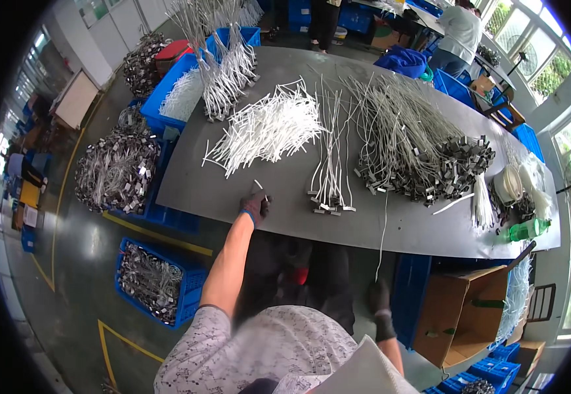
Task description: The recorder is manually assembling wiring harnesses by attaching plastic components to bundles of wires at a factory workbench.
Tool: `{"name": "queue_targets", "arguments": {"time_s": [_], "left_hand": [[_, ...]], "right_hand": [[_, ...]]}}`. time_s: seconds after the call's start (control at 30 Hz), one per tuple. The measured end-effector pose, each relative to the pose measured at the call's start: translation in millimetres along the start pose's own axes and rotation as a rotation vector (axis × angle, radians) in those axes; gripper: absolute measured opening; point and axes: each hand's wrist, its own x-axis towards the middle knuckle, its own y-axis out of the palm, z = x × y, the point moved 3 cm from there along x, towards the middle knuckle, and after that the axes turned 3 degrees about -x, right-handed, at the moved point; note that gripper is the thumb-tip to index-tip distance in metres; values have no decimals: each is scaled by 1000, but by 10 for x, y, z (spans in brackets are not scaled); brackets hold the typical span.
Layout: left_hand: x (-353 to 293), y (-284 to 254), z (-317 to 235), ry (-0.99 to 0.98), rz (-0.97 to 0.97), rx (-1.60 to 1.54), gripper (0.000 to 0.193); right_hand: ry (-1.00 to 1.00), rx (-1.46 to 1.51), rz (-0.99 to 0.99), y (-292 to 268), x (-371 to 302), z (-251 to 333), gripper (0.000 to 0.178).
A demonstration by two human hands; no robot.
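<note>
My left hand [256, 205], in a dark glove, is closed at the table's near edge with a short white tube [258, 184] poking out of its fingers. Below the table edge on the right, my gloved right hand [379, 297] is closed on the lower end of a thin pale wire [382, 240]. That wire runs up over the edge toward a big bundle of grey wires [403, 131] with dark clips [423, 167] at their near ends. A loose heap of white tubes [272, 125] lies beyond my left hand. Between heap and bundle are several white-sleeved wires [328, 164] with clips.
Wire bundles [230, 88] stand at the table's far left beside a blue crate [177, 98]. A crate of clipped wires [151, 282] sits on the floor at left. To the right are a green bottle [528, 230], a wire spool [508, 184] and a cardboard box [459, 315]. A person [457, 36] works beyond.
</note>
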Motion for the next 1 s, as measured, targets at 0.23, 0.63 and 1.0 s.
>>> {"name": "queue_targets", "arguments": {"time_s": [0.23,0.63,1.0], "left_hand": [[-577,856,127,-34,328,-428,8],[-1539,2315,-250,620,271,-402,13],[-1756,2074,-141,640,490,328,22]], "right_hand": [[248,-514,310,386,-1486,-1064,32],[-116,-566,101,96,-286,487,23],[-34,-559,95,126,-627,-4,25]]}}
